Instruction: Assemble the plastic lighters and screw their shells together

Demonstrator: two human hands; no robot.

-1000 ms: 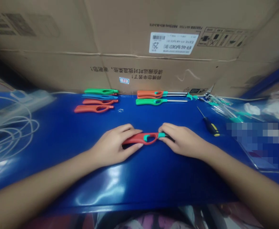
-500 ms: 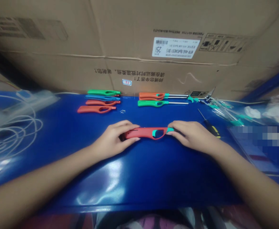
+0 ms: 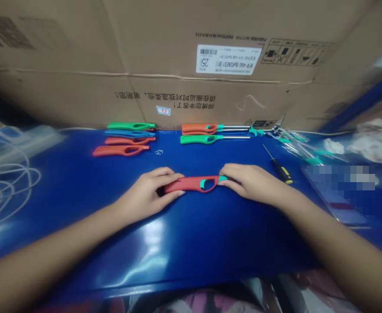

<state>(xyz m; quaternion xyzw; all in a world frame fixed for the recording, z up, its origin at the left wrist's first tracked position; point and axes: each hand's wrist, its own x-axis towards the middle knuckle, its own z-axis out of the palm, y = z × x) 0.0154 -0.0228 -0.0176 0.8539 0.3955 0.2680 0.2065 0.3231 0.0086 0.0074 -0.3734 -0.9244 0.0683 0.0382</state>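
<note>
A red gas lighter (image 3: 191, 183) with a green trigger lies crosswise between my hands, just over the blue table. My left hand (image 3: 152, 187) grips the handle end between thumb and fingers. At the other end, my right hand (image 3: 246, 180) pinches the green collar, hiding the rod. Farther back on the left rest several lighter bodies without rods, among them a green one (image 3: 130, 126) and a red one (image 3: 121, 150). To their right lie lighters with metal rods, one orange (image 3: 199, 128) and one green (image 3: 197, 139). Tiny screws (image 3: 159, 152) are scattered between the two groups.
A cardboard box (image 3: 165, 56) stands along the back of the table (image 3: 191, 243). A black and yellow screwdriver (image 3: 281, 170) lies right of my right hand, near a pile of rods with green parts (image 3: 295, 141). White cable (image 3: 15, 187) is coiled at the left.
The whole view has shifted, so everything appears slightly farther left. Both hands keep the same hold on the red gas lighter.
</note>
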